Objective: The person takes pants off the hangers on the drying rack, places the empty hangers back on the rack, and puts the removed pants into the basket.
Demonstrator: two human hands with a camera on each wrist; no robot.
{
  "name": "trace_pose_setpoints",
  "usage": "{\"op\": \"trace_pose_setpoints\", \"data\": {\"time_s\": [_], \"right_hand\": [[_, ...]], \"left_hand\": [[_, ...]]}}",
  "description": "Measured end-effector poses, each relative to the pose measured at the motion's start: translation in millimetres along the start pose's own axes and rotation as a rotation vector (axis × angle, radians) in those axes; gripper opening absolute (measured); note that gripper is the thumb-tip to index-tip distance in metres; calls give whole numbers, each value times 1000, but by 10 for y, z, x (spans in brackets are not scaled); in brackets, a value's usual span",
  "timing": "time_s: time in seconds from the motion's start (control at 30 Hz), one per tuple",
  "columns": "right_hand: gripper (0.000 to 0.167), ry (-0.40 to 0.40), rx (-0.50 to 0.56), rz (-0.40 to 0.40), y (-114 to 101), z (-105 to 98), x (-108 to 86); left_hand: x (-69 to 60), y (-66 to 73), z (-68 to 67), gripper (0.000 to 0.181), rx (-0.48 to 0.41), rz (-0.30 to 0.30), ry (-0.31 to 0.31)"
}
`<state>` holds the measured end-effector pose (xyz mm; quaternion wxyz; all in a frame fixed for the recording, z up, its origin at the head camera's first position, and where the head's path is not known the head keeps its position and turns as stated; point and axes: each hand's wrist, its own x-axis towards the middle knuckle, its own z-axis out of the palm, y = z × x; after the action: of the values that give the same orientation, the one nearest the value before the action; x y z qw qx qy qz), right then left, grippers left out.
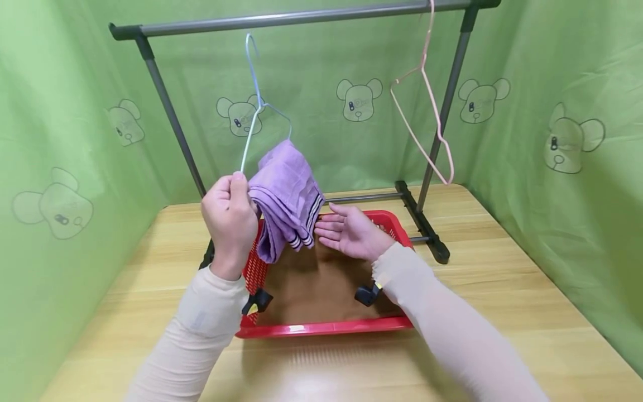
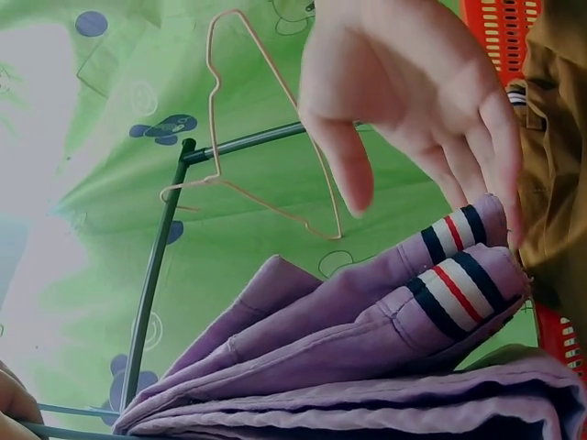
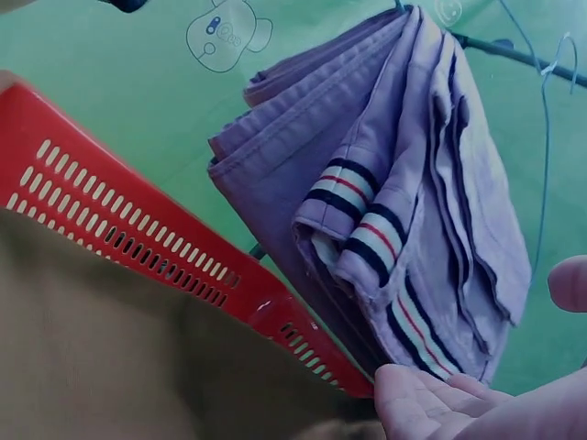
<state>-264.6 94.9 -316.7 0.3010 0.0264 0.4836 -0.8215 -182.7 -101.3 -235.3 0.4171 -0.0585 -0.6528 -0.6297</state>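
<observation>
A light-blue wire hanger [image 1: 258, 103] is gripped at its lower left side by my left hand [image 1: 230, 215]. Over the hanger's lower bar hangs a folded purple garment [image 1: 288, 178], perhaps trousers, with navy, white and red striped bands [image 2: 454, 291] at its edges. My right hand [image 1: 351, 230] is held with fingers extended just right of the garment, palm turned toward it. In the right wrist view, the fingertips [image 3: 404, 390] are close by the lower striped band; whether they touch it I cannot tell. Below both hands, brown cloth [image 1: 321, 290] lies in a red basket [image 1: 321, 328].
Behind the basket stands a grey metal clothes rack [image 1: 286, 18] with dark feet [image 1: 434, 245]. From its bar, at right, hangs a bare pink wire hanger [image 1: 427, 89]. Green curtain [image 1: 311, 84] encloses the wooden table [image 1: 502, 279] on the back and sides.
</observation>
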Motion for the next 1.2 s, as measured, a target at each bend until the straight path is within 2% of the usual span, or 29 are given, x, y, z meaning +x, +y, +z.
{"op": "trace_pose_setpoints", "data": {"time_s": [0.23,0.33,0.47,0.6,0.63,0.83,0.87,1.2], "right_hand": [[75,29,74,77,54,105,204],[75,2,92,101,72,128,290],[66,-14,124,119,78,161,387],[53,6,213,125,103,205,452],[54,-21,230,122,137,160,525],[63,-121,268,136,183,235,543],[63,-111,277,145,161,302,474],[60,-141,325,186,112,345,414]], "left_hand": [[-10,13,-5,32,-17,8,1],[-18,23,7,32,-23,15,-1],[-21,38,23,32,-31,23,-6],[-30,43,31,32,-30,20,-10],[-35,42,30,32,-28,18,-10],[-55,17,33,33,16,32,-9],[-56,14,35,33,22,37,-10],[-51,23,56,35,-1,70,-43]]}}
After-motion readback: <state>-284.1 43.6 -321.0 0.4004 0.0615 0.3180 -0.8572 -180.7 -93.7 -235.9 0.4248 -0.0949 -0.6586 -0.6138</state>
